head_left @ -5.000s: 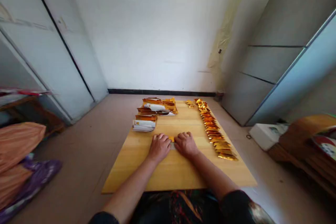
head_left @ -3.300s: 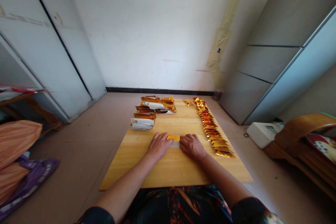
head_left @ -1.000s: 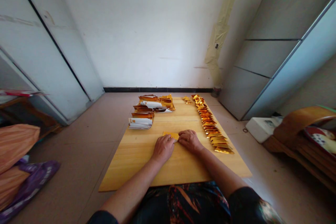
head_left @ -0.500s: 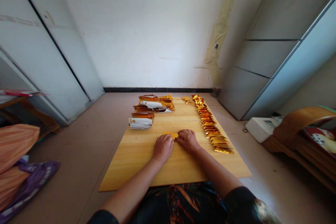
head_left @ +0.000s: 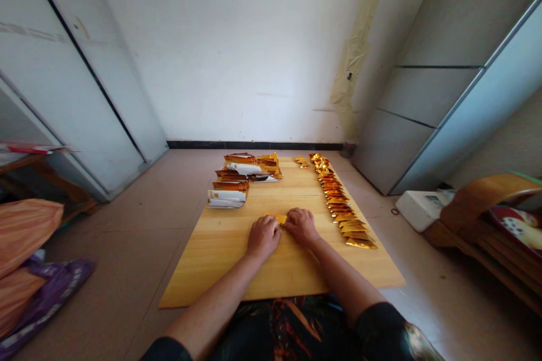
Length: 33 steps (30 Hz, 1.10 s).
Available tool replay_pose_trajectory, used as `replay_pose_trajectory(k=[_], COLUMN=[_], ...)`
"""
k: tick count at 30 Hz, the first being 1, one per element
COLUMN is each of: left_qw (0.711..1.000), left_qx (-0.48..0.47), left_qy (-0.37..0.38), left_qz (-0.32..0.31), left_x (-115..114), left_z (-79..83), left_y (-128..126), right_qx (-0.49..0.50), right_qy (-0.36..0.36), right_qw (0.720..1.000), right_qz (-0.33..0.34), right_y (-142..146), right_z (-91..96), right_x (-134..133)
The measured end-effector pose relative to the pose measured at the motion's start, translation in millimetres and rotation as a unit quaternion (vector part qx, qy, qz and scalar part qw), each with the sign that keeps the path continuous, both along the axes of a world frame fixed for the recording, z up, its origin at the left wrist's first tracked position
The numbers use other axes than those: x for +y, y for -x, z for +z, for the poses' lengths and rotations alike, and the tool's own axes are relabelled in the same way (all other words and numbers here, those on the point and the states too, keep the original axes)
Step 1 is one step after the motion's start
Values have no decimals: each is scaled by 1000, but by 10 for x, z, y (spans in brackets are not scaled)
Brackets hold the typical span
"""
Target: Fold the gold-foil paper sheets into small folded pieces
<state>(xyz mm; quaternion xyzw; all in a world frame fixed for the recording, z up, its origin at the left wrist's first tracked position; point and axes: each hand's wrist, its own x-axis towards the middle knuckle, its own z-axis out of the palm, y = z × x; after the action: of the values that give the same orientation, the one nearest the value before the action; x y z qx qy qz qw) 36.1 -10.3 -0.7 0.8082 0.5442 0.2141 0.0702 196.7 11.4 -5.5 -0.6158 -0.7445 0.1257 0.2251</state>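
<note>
On the board (head_left: 288, 276), our left hand (head_left: 263, 235) and right hand (head_left: 301, 224) hold down one sheet (head_left: 275, 217), fingers curled. One row (head_left: 345, 211) of gold folds lies to the right, too overlapped to count.

no readable text, white paper bundles (head_left: 226, 198) faintly printed (too small), gold foil plain

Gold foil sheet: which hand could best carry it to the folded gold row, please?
Probably the right hand: it touches the gold foil sheet, and the folded gold row lies that side.
</note>
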Motion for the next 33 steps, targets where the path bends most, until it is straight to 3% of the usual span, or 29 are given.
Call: replay_pose_trajectory(k=[15,33], left_qw=[1000,999], left_qx=[-3,-3], left_qy=[6,2], left_qz=[15,-44], left_x=[-13,-6], left_z=[-16,-28], left_y=[-13,56], right_qx=[-26,2], right_qy=[1,6], right_qw=[1000,1000], right_qz=[-13,-19], right_y=[32,22], right_z=[-20,-2], right_x=[0,4])
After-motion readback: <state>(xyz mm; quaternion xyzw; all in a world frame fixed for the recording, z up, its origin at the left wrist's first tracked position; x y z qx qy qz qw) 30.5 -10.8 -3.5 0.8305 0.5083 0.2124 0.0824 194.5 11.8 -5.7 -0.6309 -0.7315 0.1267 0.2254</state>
